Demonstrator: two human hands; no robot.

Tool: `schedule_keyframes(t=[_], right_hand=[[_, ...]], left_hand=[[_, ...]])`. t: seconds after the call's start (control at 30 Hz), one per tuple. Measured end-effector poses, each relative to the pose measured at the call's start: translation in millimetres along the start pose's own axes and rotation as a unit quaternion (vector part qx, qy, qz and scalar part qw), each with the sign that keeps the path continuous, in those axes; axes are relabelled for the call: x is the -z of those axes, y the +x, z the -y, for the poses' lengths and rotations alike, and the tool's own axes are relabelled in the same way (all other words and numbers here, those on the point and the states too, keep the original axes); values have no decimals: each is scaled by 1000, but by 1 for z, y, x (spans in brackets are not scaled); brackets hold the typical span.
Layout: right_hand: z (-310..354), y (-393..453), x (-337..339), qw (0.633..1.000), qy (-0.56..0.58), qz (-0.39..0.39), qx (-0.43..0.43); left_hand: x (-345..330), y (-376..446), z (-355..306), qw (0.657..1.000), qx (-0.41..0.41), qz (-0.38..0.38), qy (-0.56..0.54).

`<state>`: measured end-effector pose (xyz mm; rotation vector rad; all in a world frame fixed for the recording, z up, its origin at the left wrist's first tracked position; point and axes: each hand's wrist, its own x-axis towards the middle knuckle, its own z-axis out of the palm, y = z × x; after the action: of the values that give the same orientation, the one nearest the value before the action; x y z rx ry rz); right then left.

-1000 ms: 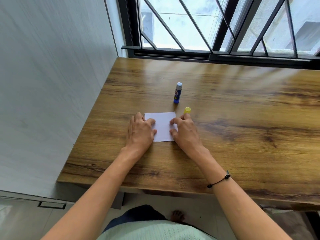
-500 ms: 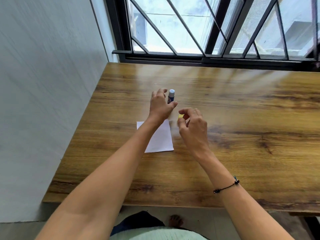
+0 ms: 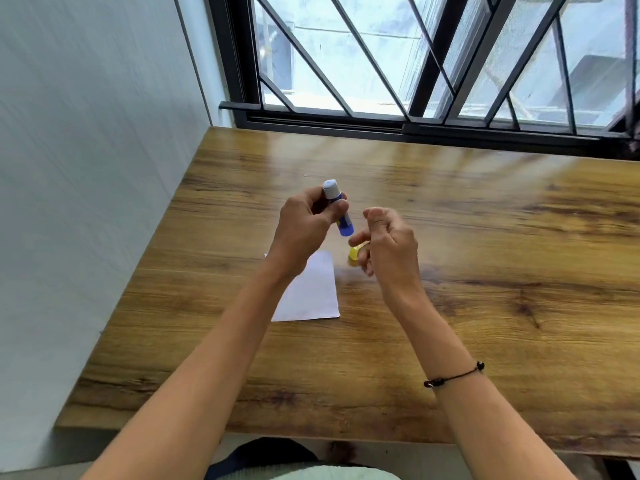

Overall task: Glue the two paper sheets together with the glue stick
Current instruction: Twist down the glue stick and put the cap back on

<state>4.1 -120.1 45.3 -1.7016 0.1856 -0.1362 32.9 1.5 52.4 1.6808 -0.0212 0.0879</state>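
While the left hand (image 3: 304, 226) grips the tilted glue stick (image 3: 337, 209) above the bench (image 3: 485, 271), the right hand (image 3: 388, 247), at its 4 o'clock, pinches the yellow cap (image 3: 355, 253).

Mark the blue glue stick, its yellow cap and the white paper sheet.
blue glue stick (image 3: 345, 226): head view, lower blue barrel below the fingers.
yellow cap (image 3: 354, 253): head view, its exposed left side.
white paper sheet (image 3: 317, 296): head view, bare right half.

The left hand (image 3: 304, 226) is covering the glue stick's (image 3: 337, 211) middle, and its forearm is hiding the paper's (image 3: 311, 292) left part. The right hand (image 3: 388, 244) is half concealing the blurred yellow cap (image 3: 355, 253).
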Motion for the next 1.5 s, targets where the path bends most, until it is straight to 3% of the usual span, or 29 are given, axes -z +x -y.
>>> schedule_keyframes(t=[0.07,0.2,0.37,0.63,0.87,1.13,1.33,1.5], right_hand=[[3,-2,-2,989,97,67,-88],[6,-9,-9,916,256,180,-252],[9,-15,-13,852,371,219,-297],[5,-32,-25,871,425,98,-226],[0,-47,-18,815,481,160,-281],[3,-51,-17,830,480,138,-247],[1,-50,-15,823,461,161,-290],[2,-47,-20,840,452,161,-252]], left_hand=[[4,-8,-7,999,-11,18,-27],[9,-19,-18,998,-18,29,-49],[14,-27,-21,999,-16,3,-30],[12,-40,-21,999,7,-38,-37],[13,-51,-23,999,4,-41,-27],[13,-59,-29,999,-8,-50,1],[16,-60,-29,999,-5,-50,7],[18,-57,-29,998,-35,-46,28]])
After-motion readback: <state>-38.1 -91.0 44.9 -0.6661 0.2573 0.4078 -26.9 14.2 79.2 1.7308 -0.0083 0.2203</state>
